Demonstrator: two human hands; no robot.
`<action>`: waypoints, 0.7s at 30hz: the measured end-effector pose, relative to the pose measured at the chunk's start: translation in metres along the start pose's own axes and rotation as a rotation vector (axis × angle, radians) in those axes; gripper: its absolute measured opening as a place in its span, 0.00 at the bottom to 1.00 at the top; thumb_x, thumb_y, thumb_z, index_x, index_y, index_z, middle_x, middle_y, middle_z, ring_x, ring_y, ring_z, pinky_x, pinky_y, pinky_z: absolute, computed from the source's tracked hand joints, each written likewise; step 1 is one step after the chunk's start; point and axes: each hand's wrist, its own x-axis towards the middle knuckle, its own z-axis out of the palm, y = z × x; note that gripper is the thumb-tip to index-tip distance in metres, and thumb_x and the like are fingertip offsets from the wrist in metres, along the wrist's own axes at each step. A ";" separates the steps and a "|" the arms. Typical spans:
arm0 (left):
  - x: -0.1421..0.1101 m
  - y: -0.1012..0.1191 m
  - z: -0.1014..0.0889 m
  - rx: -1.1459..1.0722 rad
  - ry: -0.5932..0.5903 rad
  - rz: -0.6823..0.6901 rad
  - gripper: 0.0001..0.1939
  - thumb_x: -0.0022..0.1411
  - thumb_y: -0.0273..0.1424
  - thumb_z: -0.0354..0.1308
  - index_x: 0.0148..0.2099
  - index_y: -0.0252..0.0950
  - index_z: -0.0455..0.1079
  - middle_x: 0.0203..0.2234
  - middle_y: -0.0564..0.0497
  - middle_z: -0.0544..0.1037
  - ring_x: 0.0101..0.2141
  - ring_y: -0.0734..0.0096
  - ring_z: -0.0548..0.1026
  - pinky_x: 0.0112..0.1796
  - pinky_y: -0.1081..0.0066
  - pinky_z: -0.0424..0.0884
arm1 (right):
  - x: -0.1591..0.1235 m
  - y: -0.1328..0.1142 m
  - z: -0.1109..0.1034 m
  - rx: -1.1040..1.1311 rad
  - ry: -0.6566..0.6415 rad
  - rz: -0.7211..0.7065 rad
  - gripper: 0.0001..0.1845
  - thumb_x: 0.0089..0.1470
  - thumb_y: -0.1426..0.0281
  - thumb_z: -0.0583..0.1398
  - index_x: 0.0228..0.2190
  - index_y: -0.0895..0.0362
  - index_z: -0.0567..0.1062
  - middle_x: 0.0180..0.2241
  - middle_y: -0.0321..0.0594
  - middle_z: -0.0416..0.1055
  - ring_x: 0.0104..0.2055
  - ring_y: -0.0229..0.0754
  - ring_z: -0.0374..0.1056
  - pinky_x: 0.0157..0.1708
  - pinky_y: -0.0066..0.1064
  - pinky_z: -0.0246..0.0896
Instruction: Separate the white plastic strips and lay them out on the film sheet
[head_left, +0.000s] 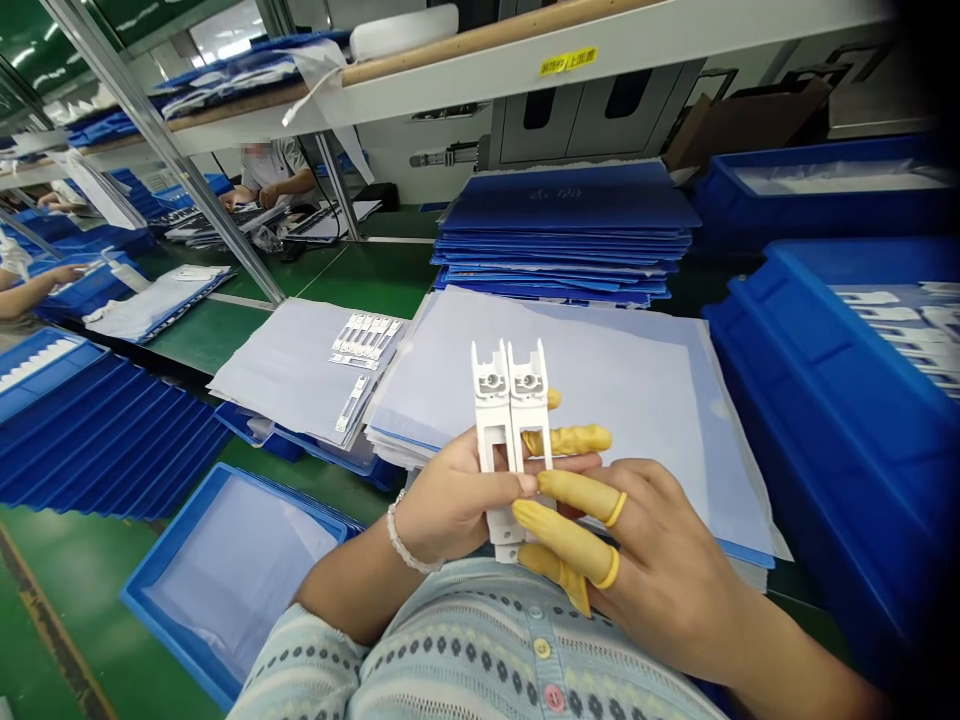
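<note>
Two long white plastic parts (511,420) stand side by side in front of my chest, their forked ends pointing away from me. My left hand (457,495) is closed around them, thumb across the front and fingers behind. A beaded bracelet circles that wrist. Yellow finger cots cover several fingers of my right hand (637,540), which presses against the lower right side of the same parts. Its thumb and fingertips are partly hidden near their lower ends. Under the parts lies a stack of white sheets (622,380).
Blue folded sheets (562,220) are piled behind. Several small white parts (367,335) rest on paper (277,360) to the left. Blue trays stand at right (847,430) and lower left (225,570). A metal post (172,160) and shelf (480,85) rise ahead; co-workers sit beyond.
</note>
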 end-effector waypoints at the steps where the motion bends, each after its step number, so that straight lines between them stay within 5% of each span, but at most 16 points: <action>1: 0.000 0.000 0.000 0.011 -0.009 0.004 0.28 0.58 0.22 0.58 0.61 0.39 0.62 0.52 0.41 0.74 0.55 0.56 0.70 0.55 0.59 0.63 | 0.000 0.000 0.000 0.003 0.010 -0.009 0.15 0.56 0.79 0.55 0.46 0.58 0.70 0.48 0.50 0.67 0.45 0.50 0.64 0.39 0.42 0.57; 15: 0.003 -0.003 -0.013 -0.007 0.086 0.002 0.22 0.52 0.26 0.62 0.51 0.32 0.70 0.46 0.37 0.77 0.52 0.48 0.71 0.53 0.53 0.64 | 0.016 -0.002 0.011 -0.053 0.022 -0.008 0.10 0.57 0.76 0.57 0.41 0.59 0.74 0.39 0.48 0.72 0.43 0.50 0.66 0.40 0.42 0.62; 21: 0.010 -0.010 -0.036 -0.018 0.111 0.046 0.18 0.58 0.33 0.61 0.50 0.31 0.71 0.47 0.37 0.76 0.48 0.54 0.74 0.49 0.61 0.68 | 0.017 0.005 0.033 -0.105 -0.140 0.016 0.08 0.59 0.74 0.57 0.38 0.65 0.74 0.39 0.54 0.70 0.42 0.53 0.64 0.36 0.42 0.62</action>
